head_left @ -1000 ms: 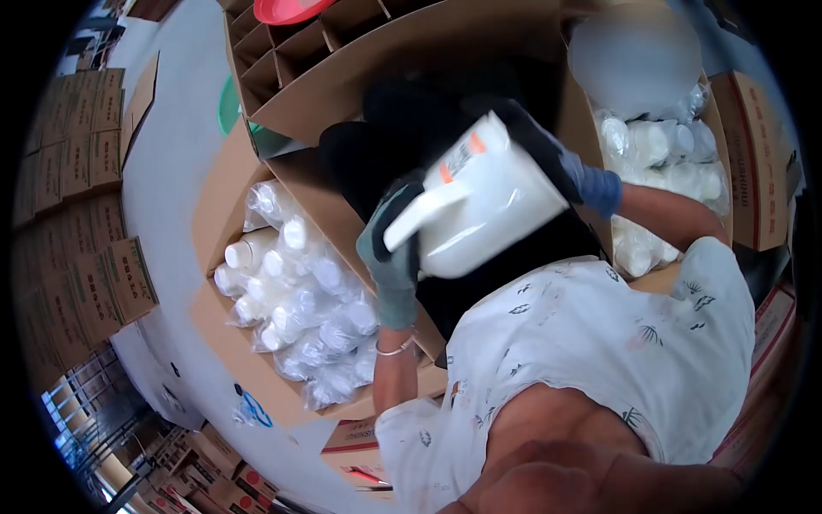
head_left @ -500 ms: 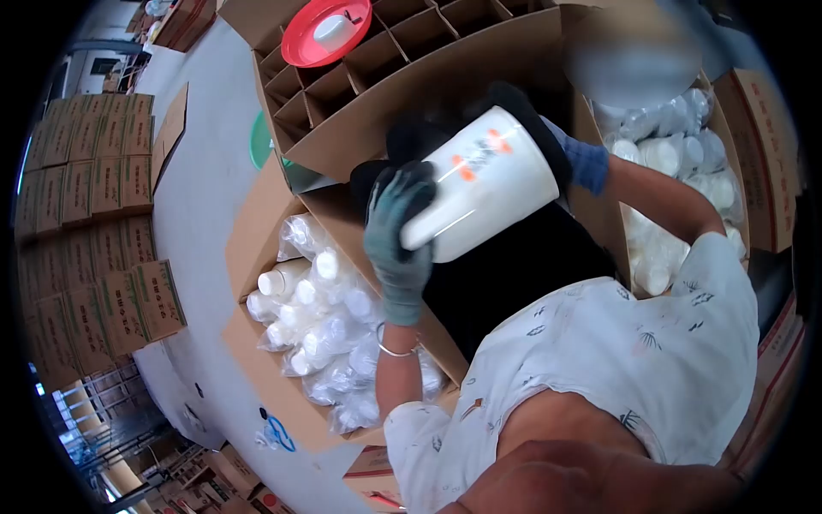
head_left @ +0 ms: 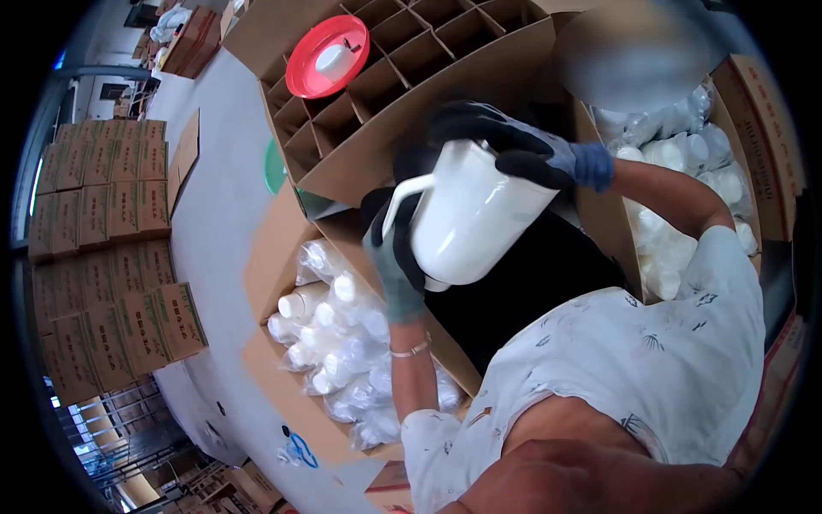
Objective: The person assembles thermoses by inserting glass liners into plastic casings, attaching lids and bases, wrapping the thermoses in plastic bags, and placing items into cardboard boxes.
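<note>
A glossy white jug [head_left: 479, 218] with a handle is held tilted above my lap between both gloved hands. My left hand [head_left: 398, 257], in a grey-green glove with black fingers, closes around the jug's handle side and lower end. The fingers of my right hand [head_left: 514, 150], in a black and blue-grey glove, wrap over its other end. Part of that end is hidden by the glove.
At the top, a divided cardboard box [head_left: 402, 103] carries a red dish [head_left: 328, 56] with a white piece in it. Boxes of plastic-wrapped white bottles [head_left: 342, 334] flank my legs. Stacked cartons [head_left: 111, 188] stand at the left.
The jug has been turned in my hands: its orange-printed face has gone out of sight and the handle now shows. My right hand has moved further over its upper end.
</note>
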`<state>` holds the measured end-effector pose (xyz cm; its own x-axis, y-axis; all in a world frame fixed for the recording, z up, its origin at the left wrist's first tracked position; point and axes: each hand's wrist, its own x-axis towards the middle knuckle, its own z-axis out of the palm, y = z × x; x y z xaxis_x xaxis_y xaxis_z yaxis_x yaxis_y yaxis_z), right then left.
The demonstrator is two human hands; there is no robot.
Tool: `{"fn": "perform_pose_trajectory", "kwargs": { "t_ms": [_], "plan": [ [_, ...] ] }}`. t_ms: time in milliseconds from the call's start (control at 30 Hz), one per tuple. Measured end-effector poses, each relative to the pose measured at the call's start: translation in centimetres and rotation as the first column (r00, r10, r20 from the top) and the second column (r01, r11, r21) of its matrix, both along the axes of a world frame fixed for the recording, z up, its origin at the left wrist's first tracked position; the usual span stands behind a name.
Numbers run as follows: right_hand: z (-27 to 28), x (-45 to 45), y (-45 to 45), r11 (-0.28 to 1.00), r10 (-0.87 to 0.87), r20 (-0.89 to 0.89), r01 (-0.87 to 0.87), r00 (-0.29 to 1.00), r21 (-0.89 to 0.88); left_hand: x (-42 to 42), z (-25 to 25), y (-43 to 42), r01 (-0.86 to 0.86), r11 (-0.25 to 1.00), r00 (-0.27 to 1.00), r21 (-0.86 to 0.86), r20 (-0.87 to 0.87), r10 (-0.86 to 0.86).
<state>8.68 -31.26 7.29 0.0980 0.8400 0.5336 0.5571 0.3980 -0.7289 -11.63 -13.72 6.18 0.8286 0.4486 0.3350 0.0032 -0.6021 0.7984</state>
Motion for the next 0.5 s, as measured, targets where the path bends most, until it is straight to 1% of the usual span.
{"fn": "perform_pose_trajectory", "kwargs": {
  "t_ms": [33, 67, 100, 133, 167, 200, 233, 267, 300, 333, 367, 400, 433, 467, 500],
  "plan": [
    [-3.4, 0.1, 0.1, 0.981, 0.052, -0.383, -0.119, 0.922, -0.154, -0.1, 0.7, -0.8, -0.114, 0.937, 0.993, -0.329, -0.008, 0.118],
    [-6.9, 0.1, 0.1, 0.955, 0.002, -0.823, -0.246, 0.568, -0.168, 0.7, 2.0, -1.3, 0.067, 0.956, 0.977, 0.285, 0.177, -0.121],
    [-10.3, 0.2, 0.2, 0.959, -0.126, -0.982, -0.237, 0.143, -0.157, 1.3, 3.6, -2.4, 0.094, 0.858, 0.987, 0.505, 0.067, -0.147],
    [-10.3, 0.3, 0.6, 0.937, -0.209, -0.977, -0.279, 0.029, -0.209, 1.8, 4.7, -2.9, 0.126, 0.701, 0.989, 0.702, -0.034, -0.144],
    [-10.2, 0.7, 1.3, 0.947, -0.196, -0.977, -0.275, -0.085, -0.166, 1.7, 4.4, -1.8, 0.124, 0.736, 0.989, 0.665, -0.024, -0.146],
    [-9.3, 0.8, 2.0, 0.956, -0.181, -0.963, -0.265, -0.198, -0.126, 1.9, 3.4, -0.4, 0.1, 0.81, 0.981, 0.579, 0.081, -0.178],
    [-8.4, 0.2, 1.1, 0.976, -0.124, -0.98, -0.16, 0.158, -0.149, 1.1, 2.6, 0.0, 0.024, 0.985, 0.996, 0.172, 0.079, -0.038],
    [-9.6, 1.4, 0.7, 0.968, -0.083, -0.939, -0.197, 0.334, -0.155, 0.6, 1.8, 0.8, -0.082, 0.964, 0.995, -0.253, 0.03, 0.093],
    [-10.7, 2.6, 0.4, 0.962, -0.031, -0.865, -0.219, 0.501, -0.161, 0.5, 0.8, 2.4, -0.096, 0.971, 0.995, -0.218, -0.047, 0.087],
    [-11.9, 3.8, 0.1, 0.961, 0.026, -0.767, -0.227, 0.641, -0.157, 0.2, 1.0, 2.2, -0.135, 0.798, 0.991, -0.588, -0.076, 0.112],
    [-5.8, 1.3, 1.1, 0.993, -0.018, -0.499, -0.043, 0.866, -0.11, 0.3, 1.0, 1.6, -0.144, 0.858, 0.988, -0.493, -0.024, 0.152],
    [0.7, -1.6, 2.3, 0.993, -0.118, -0.18, 0.121, 0.977, 0.007, 0.4, 1.0, 1.2, -0.154, 0.907, 0.983, -0.392, 0.034, 0.182],
    [1.3, -2.2, 3.2, 0.993, -0.103, -0.146, 0.109, 0.984, 0.036, -0.2, 0.5, 1.6, -0.274, 0.893, 0.952, -0.356, 0.032, 0.305],
    [1.8, -2.3, 4.1, 0.993, -0.092, -0.106, 0.1, 0.99, 0.067, -1.0, -0.3, 2.4, -0.241, 0.849, 0.929, -0.47, 0.141, 0.342],
    [2.2, -2.2, 4.9, 0.992, -0.081, -0.065, 0.087, 0.995, 0.092, -1.7, 0.2, 2.9, -0.255, 0.866, 0.927, -0.43, 0.146, 0.346]
  ]
}}
